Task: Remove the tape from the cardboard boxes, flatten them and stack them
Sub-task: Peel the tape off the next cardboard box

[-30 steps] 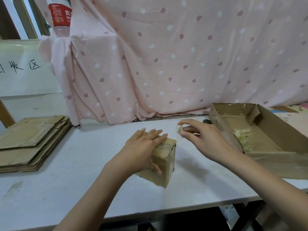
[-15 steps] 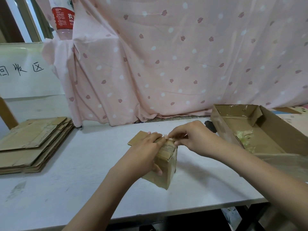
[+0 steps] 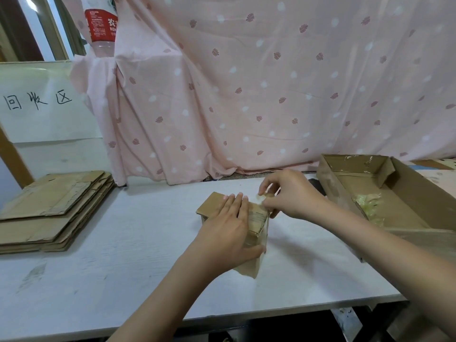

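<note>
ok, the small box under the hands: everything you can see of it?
The small cardboard box is brown and worn, still assembled, standing on the white table with one corner toward the camera. The left hand rests flat on its top, thumb down the near side. The right hand pinches a tape strip at its far top edge.

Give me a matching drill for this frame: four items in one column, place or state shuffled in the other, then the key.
Items
1. small cardboard box
2. flattened cardboard stack
3. large open box
4. tape piece

Place or state
A. far left of the table
B. pinched by the right hand
C. right side, tape scraps inside
D. centre, pressed under the left hand

Pairs: 1-D, 2-A, 3-C, 4-B
</note>
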A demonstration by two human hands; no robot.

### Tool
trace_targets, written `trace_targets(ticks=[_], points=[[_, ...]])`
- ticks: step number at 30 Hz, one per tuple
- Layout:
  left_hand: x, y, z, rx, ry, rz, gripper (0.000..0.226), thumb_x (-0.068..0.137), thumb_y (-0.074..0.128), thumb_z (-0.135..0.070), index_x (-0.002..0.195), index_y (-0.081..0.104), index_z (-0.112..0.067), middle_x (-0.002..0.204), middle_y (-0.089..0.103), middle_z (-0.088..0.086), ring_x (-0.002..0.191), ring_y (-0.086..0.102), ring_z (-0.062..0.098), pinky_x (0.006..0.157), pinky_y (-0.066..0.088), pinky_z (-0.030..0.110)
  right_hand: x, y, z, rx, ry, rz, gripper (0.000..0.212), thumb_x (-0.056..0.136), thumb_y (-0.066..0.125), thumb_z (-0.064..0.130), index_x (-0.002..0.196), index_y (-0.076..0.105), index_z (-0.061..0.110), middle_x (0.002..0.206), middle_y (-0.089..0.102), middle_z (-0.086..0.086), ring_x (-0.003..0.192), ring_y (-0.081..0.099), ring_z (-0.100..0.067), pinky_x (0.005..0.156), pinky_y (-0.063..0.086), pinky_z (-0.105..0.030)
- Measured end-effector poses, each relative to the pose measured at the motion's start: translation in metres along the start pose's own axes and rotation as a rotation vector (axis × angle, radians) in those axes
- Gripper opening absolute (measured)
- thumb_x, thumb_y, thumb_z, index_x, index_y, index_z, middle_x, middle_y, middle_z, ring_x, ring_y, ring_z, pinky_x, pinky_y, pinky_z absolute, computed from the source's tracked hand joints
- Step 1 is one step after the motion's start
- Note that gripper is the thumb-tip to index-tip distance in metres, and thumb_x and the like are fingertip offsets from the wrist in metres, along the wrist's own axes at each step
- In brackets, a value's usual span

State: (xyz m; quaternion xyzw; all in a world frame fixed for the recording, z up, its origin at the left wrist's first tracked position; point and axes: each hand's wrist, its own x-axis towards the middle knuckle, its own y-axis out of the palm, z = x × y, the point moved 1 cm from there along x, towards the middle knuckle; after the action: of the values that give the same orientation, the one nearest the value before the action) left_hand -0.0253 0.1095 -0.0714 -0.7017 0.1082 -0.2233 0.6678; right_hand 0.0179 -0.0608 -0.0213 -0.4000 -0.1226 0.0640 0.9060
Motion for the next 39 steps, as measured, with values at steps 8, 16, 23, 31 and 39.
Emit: trace_targets(ticks=[8, 16, 23, 31, 39], points=[[0.0, 0.001, 0.003, 0.008, 0.002, -0.001, 0.101, 0.093, 0.041, -0.067, 0.156, -0.005, -0.002, 0.165, -0.009, 0.015, 0.153, -0.009, 0.022, 0.122, -0.01, 0.032, -0.002, 0.0, -0.012, 0.225, 0.109, 0.016, 0.015, 0.088, 0.062, 0.002, 0.091, 0.076, 0.008, 0.082, 0.073, -0.008, 0.066, 0.075, -0.022, 0.075, 0.062, -0.04], [-0.001, 0.001, 0.001, 0.026, 0.002, -0.005, 0.102, 0.093, 0.042, -0.067, 0.156, -0.004, -0.002, 0.165, -0.008, 0.015, 0.153, -0.009, 0.022, 0.122, -0.011, 0.032, 0.0, 0.0, 0.002, -0.237, -0.002, 0.204, 0.026, 0.095, 0.061, 0.047, 0.096, 0.079, 0.029, 0.086, 0.064, 0.02, 0.085, 0.056, -0.002, 0.063, 0.037, -0.014], [-0.002, 0.001, 0.002, 0.056, 0.003, -0.003, 0.102, 0.093, 0.039, -0.07, 0.156, -0.003, -0.002, 0.165, -0.008, 0.015, 0.153, -0.008, 0.022, 0.123, -0.009, 0.034, 0.018, -0.004, 0.016, -0.285, 0.042, 0.192, 0.017, 0.083, 0.067, 0.009, 0.08, 0.08, 0.019, 0.07, 0.075, 0.0, 0.066, 0.07, -0.007, 0.052, 0.048, -0.015], [-0.002, 0.002, 0.002, 0.016, 0.0, -0.012, 0.104, 0.091, 0.044, -0.07, 0.157, -0.002, -0.004, 0.165, -0.007, 0.013, 0.153, -0.008, 0.021, 0.123, -0.007, 0.033, 0.017, 0.0, -0.016, 0.262, 0.286, 0.198, 0.012, 0.088, 0.068, 0.003, 0.084, 0.078, -0.002, 0.088, 0.076, -0.019, 0.075, 0.076, -0.022, 0.09, 0.059, -0.039], [-0.001, 0.002, 0.001, 0.026, -0.026, 0.004, 0.105, 0.092, 0.041, -0.07, 0.157, -0.005, -0.003, 0.165, -0.009, 0.013, 0.153, -0.01, 0.021, 0.123, -0.008, 0.034, 0.005, 0.004, -0.03, 0.68, 0.412, 0.129, 0.017, 0.094, 0.056, -0.008, 0.084, 0.07, -0.01, 0.086, 0.073, -0.023, 0.072, 0.074, -0.022, 0.065, 0.061, -0.024]])
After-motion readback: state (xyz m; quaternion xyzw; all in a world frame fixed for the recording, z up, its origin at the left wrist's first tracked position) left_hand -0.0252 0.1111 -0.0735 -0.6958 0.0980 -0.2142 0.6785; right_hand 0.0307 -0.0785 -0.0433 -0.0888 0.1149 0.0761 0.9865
